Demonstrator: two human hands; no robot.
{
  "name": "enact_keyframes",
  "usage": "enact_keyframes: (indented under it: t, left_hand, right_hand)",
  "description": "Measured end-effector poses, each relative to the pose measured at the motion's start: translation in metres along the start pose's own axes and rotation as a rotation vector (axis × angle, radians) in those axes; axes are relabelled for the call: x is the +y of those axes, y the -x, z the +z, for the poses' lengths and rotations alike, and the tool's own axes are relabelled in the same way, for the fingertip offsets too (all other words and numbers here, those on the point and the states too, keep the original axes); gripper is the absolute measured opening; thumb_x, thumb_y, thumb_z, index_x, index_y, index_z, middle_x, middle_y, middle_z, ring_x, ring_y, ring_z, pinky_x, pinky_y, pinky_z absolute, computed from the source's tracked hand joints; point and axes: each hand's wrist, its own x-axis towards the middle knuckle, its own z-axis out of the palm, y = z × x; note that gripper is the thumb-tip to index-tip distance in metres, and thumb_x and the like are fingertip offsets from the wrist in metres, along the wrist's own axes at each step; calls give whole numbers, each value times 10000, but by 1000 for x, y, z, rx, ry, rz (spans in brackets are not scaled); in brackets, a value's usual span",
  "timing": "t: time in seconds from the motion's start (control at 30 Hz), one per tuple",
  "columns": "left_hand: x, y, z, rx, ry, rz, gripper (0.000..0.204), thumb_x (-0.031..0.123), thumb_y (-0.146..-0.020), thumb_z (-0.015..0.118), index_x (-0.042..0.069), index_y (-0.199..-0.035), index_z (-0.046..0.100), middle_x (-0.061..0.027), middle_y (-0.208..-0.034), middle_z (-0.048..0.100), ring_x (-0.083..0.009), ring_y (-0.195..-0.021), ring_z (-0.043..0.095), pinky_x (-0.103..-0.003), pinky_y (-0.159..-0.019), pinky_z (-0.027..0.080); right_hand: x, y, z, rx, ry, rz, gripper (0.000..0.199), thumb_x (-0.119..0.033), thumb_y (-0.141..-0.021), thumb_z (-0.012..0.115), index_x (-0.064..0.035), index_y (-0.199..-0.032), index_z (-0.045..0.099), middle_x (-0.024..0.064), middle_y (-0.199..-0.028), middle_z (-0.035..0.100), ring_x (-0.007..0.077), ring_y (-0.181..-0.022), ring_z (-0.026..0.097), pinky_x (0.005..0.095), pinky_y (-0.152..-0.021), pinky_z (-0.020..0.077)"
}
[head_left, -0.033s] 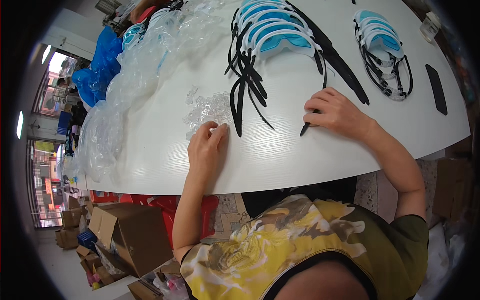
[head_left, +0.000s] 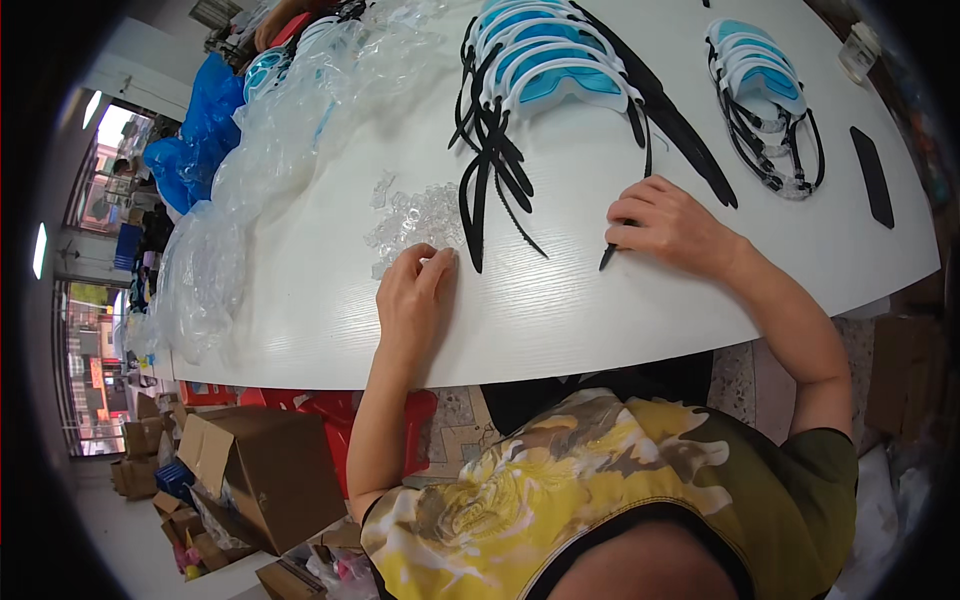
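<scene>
Gripping strap (head_left: pixel 606 259), right hand (head_left: pixel 672 228) curled, left hand (head_left: pixel 408 297) arched

Only slight shifts had taken place. The right hand (head_left: pixel 672 230) had edged a touch to the left over the surface (head_left: pixel 560 330), its wrist going along, and the tip of the black strap (head_left: pixel 606 258) under its fingers had slid marginally the same way. The hanging straps (head_left: pixel 477 235) of the goggles had crept faintly left, possibly through camera movement alone. At the far left, the other person's hand (head_left: pixel 267 34) had moved slightly nearer and leftward.
</scene>
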Motion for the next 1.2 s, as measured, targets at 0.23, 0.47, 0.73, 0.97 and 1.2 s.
enact_keyframes:
  t: [0.23,0.47,0.73,0.97,1.2]
  left_hand:
    - [-1,-8,-2,-38,-26,20,122,55,-708,598,70,-827,576,-69,-913,557,-237,-678,574,-322,-572,458]
    - [13,-21,8,-117,-47,156,108,52,-731,569,73,-826,523,-72,-903,551,-284,-650,571,-361,-521,452]
    - [26,-23,-18,-207,-102,201,247,11,-746,548,60,-986,519,-108,-866,541,-266,-639,566,-339,-506,449]
    - [53,-63,-13,-10,1069,-128,189,-11,-802,507,-12,-987,545,-78,-864,527,-139,-691,554,-241,-601,458]
    - [82,-90,47,-289,2123,-442,263,72,-847,497,71,-1109,475,-99,-959,543,-128,-771,537,-243,-689,476]
  right_hand:
    - [4,-7,9,166,-210,123,128,-90,-681,617,-64,-772,530,41,-785,562,196,-756,546,310,-703,421]
    - [19,18,8,150,-113,149,90,-130,-721,591,-75,-768,537,48,-730,551,211,-703,548,319,-663,419]
    - [18,11,3,161,-321,321,111,-126,-756,579,-56,-842,577,59,-768,564,229,-713,548,319,-649,432]
    - [7,-9,-18,228,-518,524,142,-74,-778,557,-12,-905,570,75,-818,584,175,-718,567,283,-638,448]
    - [-2,-42,-23,473,-592,578,104,-74,-767,576,-22,-857,581,78,-776,604,151,-674,581,247,-540,443]
